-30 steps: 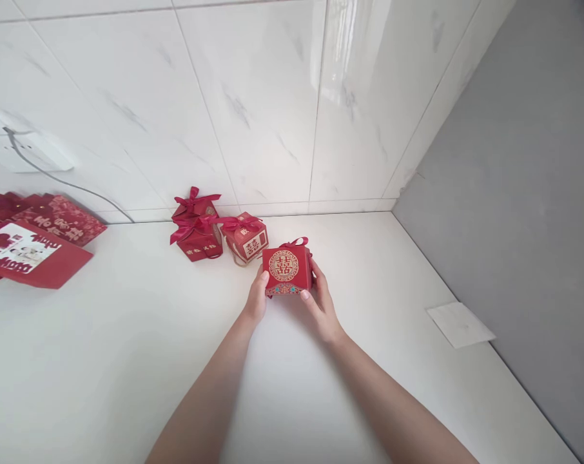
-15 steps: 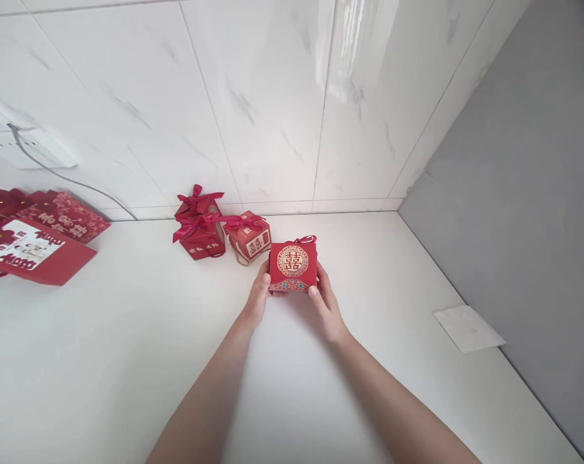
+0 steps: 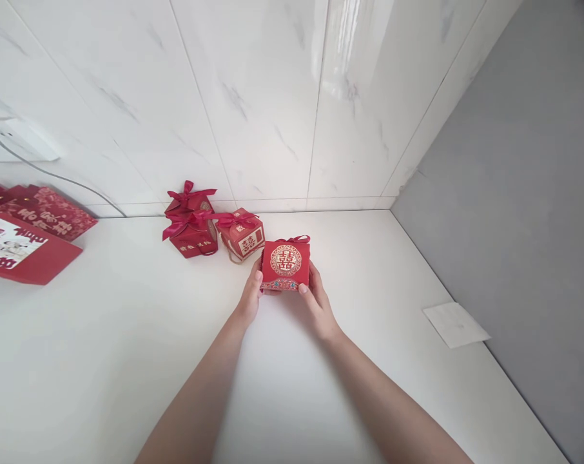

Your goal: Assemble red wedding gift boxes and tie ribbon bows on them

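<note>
Between my two hands is a red gift box (image 3: 285, 263) with a round gold emblem, a patterned lower band and a ribbon bow at its far edge. My left hand (image 3: 251, 291) grips its left side, thumb on the near corner. On the other side, my right hand (image 3: 318, 301) holds the right edge with the thumb at the front corner; fingers behind the box are partly hidden. Just beyond my left hand stands a smaller red box (image 3: 241, 235) with a bow and cord handle. Beside that are red ribboned boxes (image 3: 191, 225), close together.
A white tabletop (image 3: 127, 335) meets a marbled tile wall (image 3: 263, 96) at the back. Red paper bags or packets (image 3: 40, 251) lie at the left, below a socket with a grey cable (image 3: 55, 174). A white paper (image 3: 455, 324) lies by the grey panel (image 3: 524, 193) at the right.
The whole view has shifted slightly, so everything sits a little further left. Both hands keep their hold on the red gift box, which looks almost unchanged in pose.
</note>
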A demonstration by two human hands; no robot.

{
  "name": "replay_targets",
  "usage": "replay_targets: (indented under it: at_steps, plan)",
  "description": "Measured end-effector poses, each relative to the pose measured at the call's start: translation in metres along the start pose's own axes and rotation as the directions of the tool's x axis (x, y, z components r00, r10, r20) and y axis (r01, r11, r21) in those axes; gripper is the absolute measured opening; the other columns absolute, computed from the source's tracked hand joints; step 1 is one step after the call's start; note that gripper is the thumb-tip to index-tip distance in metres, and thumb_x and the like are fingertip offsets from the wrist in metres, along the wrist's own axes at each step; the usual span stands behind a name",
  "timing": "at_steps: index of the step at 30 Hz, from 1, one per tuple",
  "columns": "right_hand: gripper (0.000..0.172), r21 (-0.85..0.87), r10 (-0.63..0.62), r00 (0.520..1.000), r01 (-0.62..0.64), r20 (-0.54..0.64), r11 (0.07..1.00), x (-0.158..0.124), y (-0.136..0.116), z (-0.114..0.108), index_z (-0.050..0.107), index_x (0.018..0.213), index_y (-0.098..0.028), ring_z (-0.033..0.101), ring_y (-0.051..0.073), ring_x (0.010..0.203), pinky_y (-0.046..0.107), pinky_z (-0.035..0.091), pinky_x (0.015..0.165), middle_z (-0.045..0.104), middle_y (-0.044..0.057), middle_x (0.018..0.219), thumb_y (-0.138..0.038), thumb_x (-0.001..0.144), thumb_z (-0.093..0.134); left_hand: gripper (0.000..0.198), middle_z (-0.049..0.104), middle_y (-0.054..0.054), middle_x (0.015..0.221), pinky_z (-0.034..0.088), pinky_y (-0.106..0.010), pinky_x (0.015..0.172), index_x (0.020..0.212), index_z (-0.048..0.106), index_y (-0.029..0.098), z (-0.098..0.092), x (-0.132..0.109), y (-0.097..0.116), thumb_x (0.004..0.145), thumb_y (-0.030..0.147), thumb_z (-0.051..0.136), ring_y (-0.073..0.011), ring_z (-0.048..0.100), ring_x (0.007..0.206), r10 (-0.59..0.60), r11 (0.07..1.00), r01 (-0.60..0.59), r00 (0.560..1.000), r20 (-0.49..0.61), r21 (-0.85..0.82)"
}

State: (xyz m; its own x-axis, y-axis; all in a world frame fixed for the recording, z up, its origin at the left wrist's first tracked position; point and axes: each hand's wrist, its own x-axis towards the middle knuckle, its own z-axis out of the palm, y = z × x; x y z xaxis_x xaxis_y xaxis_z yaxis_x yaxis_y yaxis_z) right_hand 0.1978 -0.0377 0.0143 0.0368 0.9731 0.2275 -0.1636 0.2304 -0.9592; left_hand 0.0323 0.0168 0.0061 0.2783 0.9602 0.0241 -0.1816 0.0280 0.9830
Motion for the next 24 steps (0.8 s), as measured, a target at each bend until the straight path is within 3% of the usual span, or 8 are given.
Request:
replay_targets:
  at_steps: [24]
  plan:
    - [0.06,-0.015,0.006,0.999,-0.006,-0.033,1.0,-0.0004,0.0061,0.0009,0.033,0.145,-0.026,0.041,0.026,0.135,0.046,0.038,0.11,0.035,0.007,0.152,-0.05,0.092,0.05,0.066,0.053,-0.009,0.139,0.056,-0.042,0.076,0.143,0.037,0.031,-0.0007,0.0025,-0.0009,0.088,0.067,0.036,-0.0308,0.06,0.111,-0.049,0.999,0.049,0.999,-0.002,-0.022]
